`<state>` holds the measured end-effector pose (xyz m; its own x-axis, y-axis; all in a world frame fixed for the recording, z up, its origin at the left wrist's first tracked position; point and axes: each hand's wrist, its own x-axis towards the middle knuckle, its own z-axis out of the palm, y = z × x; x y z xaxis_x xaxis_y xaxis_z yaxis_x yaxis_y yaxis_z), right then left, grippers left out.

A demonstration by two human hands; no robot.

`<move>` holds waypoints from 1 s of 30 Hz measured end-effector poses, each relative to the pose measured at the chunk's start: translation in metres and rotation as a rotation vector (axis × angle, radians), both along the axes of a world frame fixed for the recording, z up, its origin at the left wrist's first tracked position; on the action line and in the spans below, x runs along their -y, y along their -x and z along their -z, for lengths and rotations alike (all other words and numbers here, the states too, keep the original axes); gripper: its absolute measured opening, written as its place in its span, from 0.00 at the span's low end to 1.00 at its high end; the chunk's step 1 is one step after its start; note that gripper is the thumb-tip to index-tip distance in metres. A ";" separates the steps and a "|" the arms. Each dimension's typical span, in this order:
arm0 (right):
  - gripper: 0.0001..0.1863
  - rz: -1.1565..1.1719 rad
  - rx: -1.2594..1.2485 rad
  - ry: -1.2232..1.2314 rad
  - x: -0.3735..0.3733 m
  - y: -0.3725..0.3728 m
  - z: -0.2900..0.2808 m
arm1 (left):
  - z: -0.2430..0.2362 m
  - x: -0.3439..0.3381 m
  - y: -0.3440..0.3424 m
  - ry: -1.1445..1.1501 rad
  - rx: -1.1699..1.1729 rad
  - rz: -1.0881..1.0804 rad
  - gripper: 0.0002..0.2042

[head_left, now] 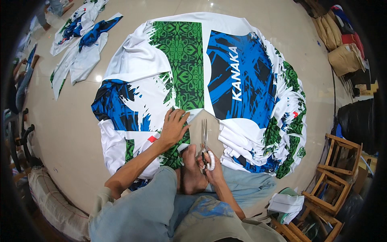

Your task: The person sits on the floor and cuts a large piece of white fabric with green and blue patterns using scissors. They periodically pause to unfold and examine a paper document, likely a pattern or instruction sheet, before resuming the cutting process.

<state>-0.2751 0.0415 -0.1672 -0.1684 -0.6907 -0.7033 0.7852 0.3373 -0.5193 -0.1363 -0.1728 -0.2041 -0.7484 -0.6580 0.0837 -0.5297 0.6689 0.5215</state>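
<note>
A big sheet of printed fabric (pixel 187 60) lies spread and bunched on the floor before me, white with green-and-black patterned and blue-and-black brushed panels. My left hand (pixel 174 127) rests palm down on it, fingers spread, at the lower end of the green panel. In my right hand (pixel 214 171) is a pair of scissors (pixel 204 133), its handle partly wrapped in white. The blades point away from me over bare floor, just short of the notch where the fabric's edges part. They look nearly closed. My bare foot (pixel 191 173) is between my hands.
Cut fabric pieces (pixel 86 48) lie on the floor at the far left. Wooden stools (pixel 336 189) and a white cloth (pixel 286 203) are at the right, below brown packages (pixel 344 58). A pale sack (pixel 54 197) lies at the lower left.
</note>
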 end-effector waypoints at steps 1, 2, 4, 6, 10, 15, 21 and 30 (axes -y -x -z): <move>0.25 0.019 -0.068 0.017 0.002 -0.005 0.002 | -0.001 -0.002 -0.002 0.024 -0.013 -0.004 0.24; 0.24 0.016 -0.099 0.037 0.006 -0.005 0.005 | -0.002 -0.004 -0.004 0.048 -0.027 -0.008 0.23; 0.24 0.010 -0.164 0.070 0.015 0.000 0.014 | 0.002 -0.008 -0.006 0.070 -0.060 -0.015 0.23; 0.29 0.060 -0.197 0.054 0.031 0.005 0.022 | 0.009 -0.011 -0.008 0.063 -0.092 -0.021 0.22; 0.31 0.060 -0.264 0.008 0.061 0.013 0.028 | 0.012 -0.012 -0.011 0.027 -0.125 -0.007 0.21; 0.31 0.102 -0.290 0.021 0.073 0.007 0.035 | 0.012 -0.011 -0.015 0.005 -0.141 0.027 0.21; 0.31 0.111 -0.286 0.014 0.077 0.007 0.033 | 0.007 -0.009 -0.017 -0.035 -0.168 0.036 0.21; 0.30 0.074 -0.332 -0.029 0.080 0.010 0.025 | 0.008 -0.007 -0.017 -0.005 -0.115 0.037 0.21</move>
<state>-0.2850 -0.0384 -0.1921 -0.4408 -0.6483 -0.6209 0.5979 0.3039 -0.7417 -0.1192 -0.1656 -0.2120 -0.7580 -0.6305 0.1669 -0.4412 0.6842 0.5806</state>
